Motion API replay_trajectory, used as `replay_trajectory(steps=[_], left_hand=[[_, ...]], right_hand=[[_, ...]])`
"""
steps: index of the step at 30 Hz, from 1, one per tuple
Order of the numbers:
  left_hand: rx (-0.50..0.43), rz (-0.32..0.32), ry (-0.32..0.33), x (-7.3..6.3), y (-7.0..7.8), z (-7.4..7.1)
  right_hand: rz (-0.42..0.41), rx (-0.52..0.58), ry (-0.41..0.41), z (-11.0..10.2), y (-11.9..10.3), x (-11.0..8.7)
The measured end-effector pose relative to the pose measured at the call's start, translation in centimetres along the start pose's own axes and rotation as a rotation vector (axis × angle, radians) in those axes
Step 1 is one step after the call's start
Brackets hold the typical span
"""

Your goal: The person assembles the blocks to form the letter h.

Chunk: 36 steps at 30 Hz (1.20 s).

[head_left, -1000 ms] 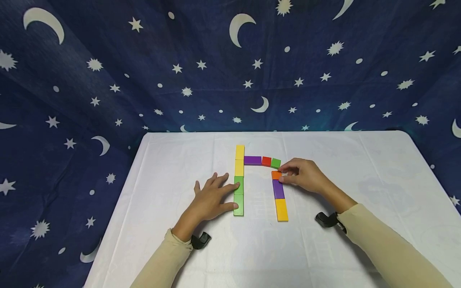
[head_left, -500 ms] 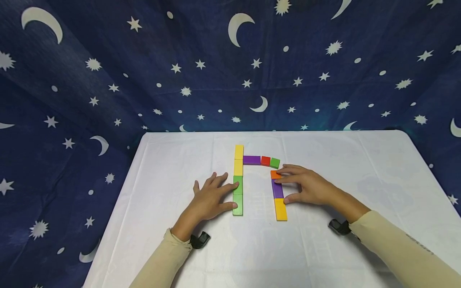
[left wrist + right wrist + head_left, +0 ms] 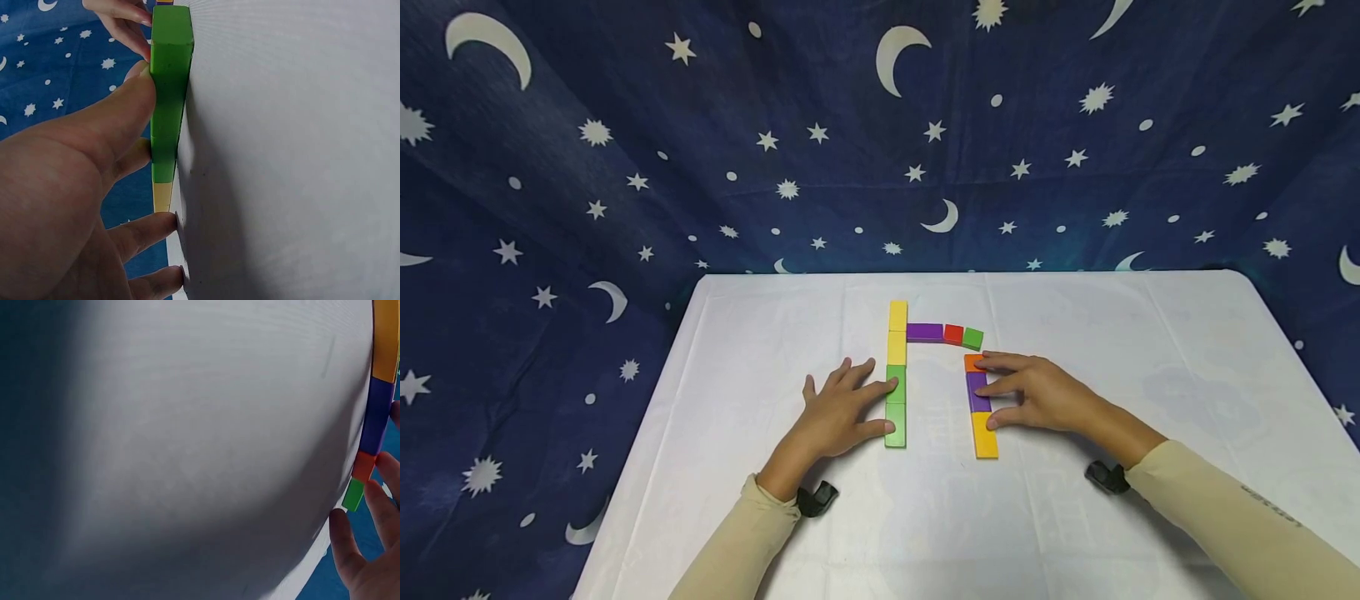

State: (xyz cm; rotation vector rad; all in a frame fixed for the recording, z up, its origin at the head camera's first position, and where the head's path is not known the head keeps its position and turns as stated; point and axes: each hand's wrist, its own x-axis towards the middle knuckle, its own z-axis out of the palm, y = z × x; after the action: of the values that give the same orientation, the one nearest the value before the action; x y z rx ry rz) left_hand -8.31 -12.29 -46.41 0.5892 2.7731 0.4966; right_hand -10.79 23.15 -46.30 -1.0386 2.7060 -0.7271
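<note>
My left hand (image 3: pixel 835 419) lies spread beside a column of blocks, its thumb and index fingertips resting on two light green blocks (image 3: pixel 896 417). Two yellow blocks (image 3: pixel 897 348) continue that column toward the back. On the right, my right hand (image 3: pixel 1043 393) has its fingers extended over a second column: an orange block (image 3: pixel 973 362), a purple block (image 3: pixel 977 403) and an amber block (image 3: pixel 985 443). Its thumb touches the amber block, with other fingertips on the purple and orange ones. The right wrist view shows the fingers (image 3: pixel 381 500) along this column's top.
Between the columns' upper ends runs a row with a purple block (image 3: pixel 925 333), a red block (image 3: pixel 953 335) and a small dark green block (image 3: pixel 973 339). A white cloth covers the table (image 3: pixel 760 325). Behind it hangs a blue curtain (image 3: pixel 835 83) with moons and stars.
My right hand has moved from the orange block toward me, its fingers spreading along the right column. The left hand stays in place; the blocks show no clear shift.
</note>
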Motion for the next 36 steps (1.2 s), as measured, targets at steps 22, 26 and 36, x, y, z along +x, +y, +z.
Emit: replay_trajectory(steps=[22, 26, 36], left_hand=[[-0.006, -0.001, 0.000, -0.01, 0.04, -0.04], [-0.005, -0.004, -0.003, -0.01, 0.06, -0.01], [-0.001, -0.002, -0.003, -0.03, 0.05, -0.01]], right_hand=[[0.035, -0.023, 0.002, -0.12, -0.38, 0.04], [0.050, -0.035, 0.000, -0.26, -0.14, -0.04], [0.043, -0.036, 0.005, -0.37, 0.16, -0.08]])
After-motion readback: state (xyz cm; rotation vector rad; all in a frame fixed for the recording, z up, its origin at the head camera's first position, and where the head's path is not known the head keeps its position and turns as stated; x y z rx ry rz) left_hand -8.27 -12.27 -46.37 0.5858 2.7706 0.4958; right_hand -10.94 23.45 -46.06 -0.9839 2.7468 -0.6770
